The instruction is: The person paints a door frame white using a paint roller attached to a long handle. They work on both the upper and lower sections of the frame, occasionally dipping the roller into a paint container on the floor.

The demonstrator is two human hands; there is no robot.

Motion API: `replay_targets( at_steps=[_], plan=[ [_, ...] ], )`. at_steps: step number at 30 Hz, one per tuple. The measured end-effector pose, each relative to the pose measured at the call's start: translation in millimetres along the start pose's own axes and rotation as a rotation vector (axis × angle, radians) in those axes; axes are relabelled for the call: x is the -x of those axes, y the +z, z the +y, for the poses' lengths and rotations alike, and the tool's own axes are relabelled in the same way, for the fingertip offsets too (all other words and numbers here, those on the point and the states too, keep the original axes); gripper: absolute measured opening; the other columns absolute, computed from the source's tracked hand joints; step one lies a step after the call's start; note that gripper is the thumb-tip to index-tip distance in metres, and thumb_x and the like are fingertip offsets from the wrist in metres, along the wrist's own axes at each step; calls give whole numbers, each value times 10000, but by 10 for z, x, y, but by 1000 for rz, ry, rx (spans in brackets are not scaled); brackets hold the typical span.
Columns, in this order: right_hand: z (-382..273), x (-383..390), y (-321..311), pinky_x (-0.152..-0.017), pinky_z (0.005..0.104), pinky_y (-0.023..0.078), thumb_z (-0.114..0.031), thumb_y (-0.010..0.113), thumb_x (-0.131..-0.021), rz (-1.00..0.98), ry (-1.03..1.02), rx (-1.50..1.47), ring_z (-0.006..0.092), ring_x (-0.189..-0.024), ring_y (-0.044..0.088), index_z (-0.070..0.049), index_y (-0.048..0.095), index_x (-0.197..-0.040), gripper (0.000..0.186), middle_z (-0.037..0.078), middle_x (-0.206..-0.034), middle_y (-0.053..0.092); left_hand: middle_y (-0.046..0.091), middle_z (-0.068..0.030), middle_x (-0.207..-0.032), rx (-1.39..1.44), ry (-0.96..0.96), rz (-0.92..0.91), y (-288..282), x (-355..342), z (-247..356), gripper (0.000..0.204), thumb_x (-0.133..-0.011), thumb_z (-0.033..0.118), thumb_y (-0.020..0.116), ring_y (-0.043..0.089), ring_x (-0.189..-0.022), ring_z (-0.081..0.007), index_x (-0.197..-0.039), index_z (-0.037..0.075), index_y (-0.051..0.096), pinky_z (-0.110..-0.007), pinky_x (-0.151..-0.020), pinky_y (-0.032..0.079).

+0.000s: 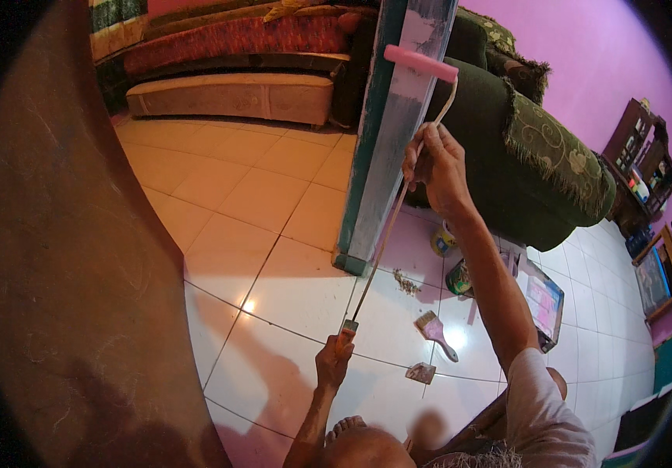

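Observation:
A long-handled paint roller runs slantwise across the middle, its pink roller head (pixel 420 62) lying across the upper part of a door frame post (pixel 387 156). The post is teal with patchy pale grey and whitish areas. Low on the roller, my left hand (pixel 333 363) is closed round the orange grip. Higher up, just below the bend in the wire rod, the fingers of my right hand (pixel 439 168) wrap round the thin shaft. On the floor below my right forearm lie a paintbrush (pixel 436 334) with a pinkish handle and a small flat scraper-like piece (pixel 420 372).
A brown door panel (pixel 78 257) fills the left side. Right of the post stand a dark green sofa (pixel 508 156), a green can (pixel 458 278), a yellow-labelled tub (pixel 443 239) and a pink-stained paint tray (pixel 547 303). Crumbs of debris (pixel 407 282) lie near the post's foot.

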State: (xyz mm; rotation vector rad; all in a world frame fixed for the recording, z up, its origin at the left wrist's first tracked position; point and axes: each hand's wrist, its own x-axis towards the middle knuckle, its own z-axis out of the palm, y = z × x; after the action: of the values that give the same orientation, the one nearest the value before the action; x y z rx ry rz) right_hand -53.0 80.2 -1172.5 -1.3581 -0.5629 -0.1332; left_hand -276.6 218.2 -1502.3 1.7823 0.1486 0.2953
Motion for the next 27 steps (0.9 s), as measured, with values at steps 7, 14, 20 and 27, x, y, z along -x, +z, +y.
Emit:
replay_targets(
  at_steps=[7,14,20,27],
  plan=[
    [-556,-408,3,-429,266,438,-340,407,-1060,-23,-116,48,128,-540,573,-90,485,-976,275,31,-704,570,600,-108,-689,91,149,38,-38,-308,546,340,-943,377,621,592,-615,-235,-955,40,581,-363,-589,478],
    [-1072,-796,-55,-457,279,454,-362,417,-1056,-61,-249,123,138,-602,597,-78,508,-998,303,40,-733,575,594,-99,-677,106,146,-4,-60,-573,1210,351,-954,386,612,582,-598,-219,-928,40,561,-361,-575,468],
    [-1183,-891,-85,-429,231,434,-366,447,-1050,-42,-257,123,109,-594,592,-99,523,-992,283,9,-727,581,592,-111,-672,26,229,-23,65,-716,1165,346,-960,377,603,595,-593,-241,-911,39,541,-376,-563,470],
    [-852,-605,-47,-409,252,441,-352,431,-1053,-33,-184,107,116,-542,565,-92,498,-980,278,23,-701,558,611,-142,-695,87,125,-53,239,-564,648,345,-942,371,621,619,-615,-323,-921,36,542,-413,-565,489]
  ],
)
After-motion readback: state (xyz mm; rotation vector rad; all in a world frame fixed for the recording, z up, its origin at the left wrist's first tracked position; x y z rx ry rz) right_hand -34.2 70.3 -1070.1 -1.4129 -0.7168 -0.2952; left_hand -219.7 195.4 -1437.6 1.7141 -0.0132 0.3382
